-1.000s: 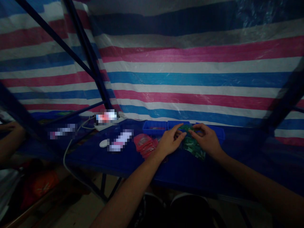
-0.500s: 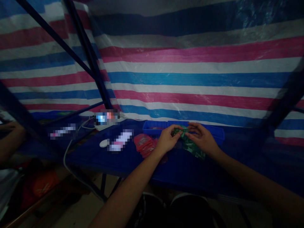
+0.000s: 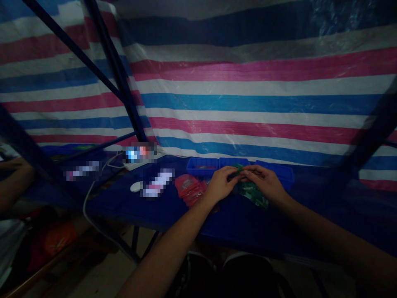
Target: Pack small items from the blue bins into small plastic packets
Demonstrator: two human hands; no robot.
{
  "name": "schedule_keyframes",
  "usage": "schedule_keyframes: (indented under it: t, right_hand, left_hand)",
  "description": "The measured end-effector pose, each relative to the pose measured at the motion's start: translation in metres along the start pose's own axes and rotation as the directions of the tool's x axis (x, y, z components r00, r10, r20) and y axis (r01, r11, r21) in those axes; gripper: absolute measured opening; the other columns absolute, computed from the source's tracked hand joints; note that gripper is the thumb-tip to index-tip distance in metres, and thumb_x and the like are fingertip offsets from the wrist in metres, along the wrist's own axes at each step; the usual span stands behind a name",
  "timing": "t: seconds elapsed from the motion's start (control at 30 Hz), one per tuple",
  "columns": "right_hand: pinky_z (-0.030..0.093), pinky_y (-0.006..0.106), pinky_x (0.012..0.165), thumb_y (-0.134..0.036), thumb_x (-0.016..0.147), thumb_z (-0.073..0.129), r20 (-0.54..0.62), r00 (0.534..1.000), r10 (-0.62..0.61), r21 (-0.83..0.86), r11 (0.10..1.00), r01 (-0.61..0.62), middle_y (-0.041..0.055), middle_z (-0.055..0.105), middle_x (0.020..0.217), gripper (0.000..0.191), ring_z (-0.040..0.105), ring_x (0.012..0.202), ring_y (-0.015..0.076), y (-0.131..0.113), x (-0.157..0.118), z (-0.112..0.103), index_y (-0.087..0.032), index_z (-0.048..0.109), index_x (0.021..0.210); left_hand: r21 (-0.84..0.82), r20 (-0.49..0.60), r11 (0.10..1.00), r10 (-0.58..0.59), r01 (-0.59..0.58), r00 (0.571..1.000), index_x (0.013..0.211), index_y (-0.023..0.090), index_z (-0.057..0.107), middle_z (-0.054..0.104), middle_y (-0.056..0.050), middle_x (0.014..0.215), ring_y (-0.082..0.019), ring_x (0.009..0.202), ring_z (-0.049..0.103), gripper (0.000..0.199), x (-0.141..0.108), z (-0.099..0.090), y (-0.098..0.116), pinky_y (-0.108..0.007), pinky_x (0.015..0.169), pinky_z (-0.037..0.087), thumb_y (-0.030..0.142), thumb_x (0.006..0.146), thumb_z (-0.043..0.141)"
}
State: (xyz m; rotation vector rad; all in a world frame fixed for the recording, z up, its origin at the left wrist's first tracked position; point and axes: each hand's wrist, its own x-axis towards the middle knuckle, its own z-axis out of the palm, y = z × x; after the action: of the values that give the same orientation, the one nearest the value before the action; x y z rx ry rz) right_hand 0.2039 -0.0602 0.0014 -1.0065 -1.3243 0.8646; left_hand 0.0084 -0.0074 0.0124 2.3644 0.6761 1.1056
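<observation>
My left hand (image 3: 221,181) is closed, thumb and fingers pinched on a green plastic packet (image 3: 238,167) over the table. Close against it, my right hand (image 3: 263,180) has its thumb and fingertips pressed together at the same spot; what they pinch is too small and dark to make out. More green packets (image 3: 252,194) lie under the right hand. To the left of my left wrist is an overlapping pile of red-edged clear packets (image 3: 190,189), partly hidden by the forearm.
Blue bins (image 3: 201,165) stand in a row behind my hands. A white round object (image 3: 136,187) and a blurred-out item lie left on the blue table (image 3: 118,203). A power strip (image 3: 145,159) with cables sits at the back. Another person's arm (image 3: 14,182) is at far left, beyond blue frame bars.
My right hand has moved slightly left and its fingers have closed in to meet my left fingertips. The left hand has shifted a little, covering more of the green packet.
</observation>
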Motion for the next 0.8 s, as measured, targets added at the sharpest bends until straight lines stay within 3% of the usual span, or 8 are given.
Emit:
schedule_keyframes:
  t: [0.1,0.23,0.3,0.4,0.53,0.67,0.73,0.8]
  right_hand:
    - [0.062,0.037,0.074,-0.057,0.082,0.075,-0.066,0.997,-0.037,-0.095,0.995,0.031,0.0092,0.077,0.101,0.042,0.074,0.082,0.0228,-0.002,0.000,-0.001,-0.021,0.070,0.104]
    - [0.061,0.036,0.077,-0.055,0.077,0.081,-0.185,0.976,-0.112,-0.198,0.977,0.075,0.0102,0.074,0.109,0.052,0.072,0.097,0.0257,0.003,0.004,-0.005,-0.021,0.067,0.114]
    - [0.061,0.037,0.080,-0.053,0.074,0.084,-0.143,0.986,-0.083,-0.173,0.983,0.058,0.0093,0.075,0.108,0.055,0.072,0.099,0.0257,0.007,0.005,-0.006,-0.022,0.067,0.116]
    - [0.061,0.035,0.072,-0.052,0.072,0.086,-0.047,0.999,0.007,-0.098,0.995,-0.011,0.0064,0.077,0.097,0.048,0.074,0.081,0.0228,0.013,0.006,-0.007,-0.022,0.067,0.105]
    - [0.058,0.032,0.059,-0.053,0.072,0.085,-0.104,0.994,0.022,-0.086,0.996,-0.032,0.0022,0.075,0.083,0.044,0.070,0.064,0.0191,0.014,0.005,-0.007,-0.023,0.065,0.097]
    - [0.062,0.036,0.077,-0.052,0.073,0.085,-0.023,1.000,0.012,-0.042,0.999,-0.013,0.0049,0.077,0.094,0.042,0.074,0.081,0.0222,0.007,0.003,-0.004,-0.022,0.068,0.098]
    - [0.061,0.039,0.086,-0.055,0.079,0.080,0.048,0.999,0.005,-0.030,1.000,-0.004,0.0064,0.078,0.100,0.039,0.074,0.090,0.0236,0.002,0.001,-0.001,-0.022,0.071,0.099]
    - [0.062,0.040,0.085,-0.056,0.083,0.075,0.070,0.998,-0.007,-0.031,0.999,0.009,0.0066,0.077,0.102,0.037,0.074,0.089,0.0232,-0.001,0.000,0.002,-0.023,0.072,0.099]
  left_hand:
    - [0.041,-0.036,0.994,-0.096,0.097,0.995,0.108,0.019,0.075,0.075,-0.007,0.103,-0.020,0.092,0.069,0.023,0.000,-0.002,0.000,-0.035,0.090,0.055,0.031,0.099,0.058]
    - [-0.071,-0.060,0.988,-0.145,0.140,0.988,0.114,0.020,0.071,0.075,-0.006,0.102,-0.019,0.089,0.070,0.024,-0.001,0.000,-0.002,-0.032,0.083,0.056,0.032,0.098,0.057]
    - [-0.141,-0.065,0.982,-0.136,0.126,0.989,0.120,0.020,0.067,0.074,-0.006,0.107,-0.019,0.093,0.070,0.026,-0.001,0.002,-0.002,-0.032,0.085,0.056,0.031,0.097,0.059]
    - [-0.188,-0.091,0.975,-0.140,0.121,0.986,0.123,0.019,0.061,0.073,-0.008,0.110,-0.019,0.097,0.070,0.029,0.000,0.003,0.001,-0.032,0.085,0.057,0.026,0.095,0.063]
    - [-0.101,-0.152,0.992,-0.091,0.076,0.984,0.111,0.017,0.066,0.068,-0.010,0.118,-0.020,0.104,0.067,0.021,0.001,0.001,0.003,-0.032,0.086,0.057,0.026,0.092,0.067]
    - [-0.060,-0.034,0.998,0.002,-0.004,0.999,0.116,0.018,0.069,0.068,-0.011,0.121,-0.022,0.111,0.064,0.031,0.000,0.000,0.005,-0.033,0.093,0.054,0.036,0.091,0.070]
    - [-0.021,0.015,1.000,-0.015,0.016,1.000,0.116,0.017,0.070,0.070,-0.011,0.114,-0.022,0.103,0.066,0.034,0.000,0.000,0.006,-0.033,0.090,0.053,0.041,0.092,0.068]
    - [0.018,0.034,0.999,-0.036,0.035,0.999,0.111,0.016,0.072,0.071,-0.009,0.106,-0.022,0.097,0.066,0.032,0.000,-0.002,0.007,-0.032,0.087,0.052,0.043,0.097,0.061]
